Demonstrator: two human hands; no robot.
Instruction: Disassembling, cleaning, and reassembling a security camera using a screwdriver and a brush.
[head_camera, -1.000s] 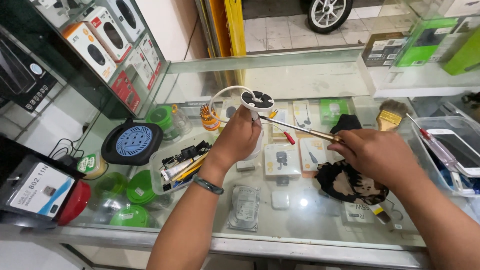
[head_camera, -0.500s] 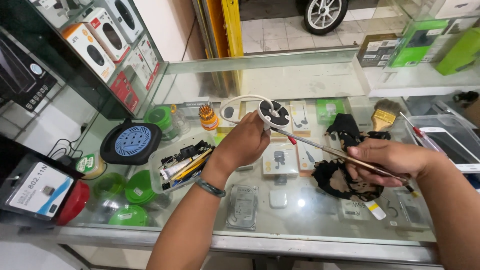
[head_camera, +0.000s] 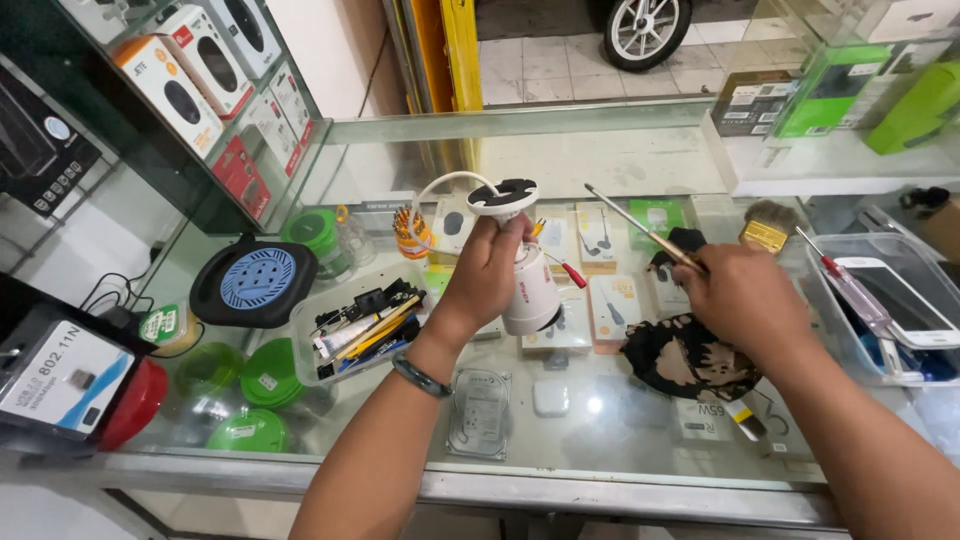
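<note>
Left hand (head_camera: 492, 275) grasps a white camera (head_camera: 528, 285) upright, mount disc (head_camera: 503, 196) uppermost, while right hand (head_camera: 742, 298) grips a thin screwdriver (head_camera: 640, 228) angled up-left toward that disc.

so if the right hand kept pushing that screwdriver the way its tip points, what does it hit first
Probably the round base of the white camera that the left hand holds up. The screwdriver in the right hand points up and left toward it, though depth is unclear.
</note>
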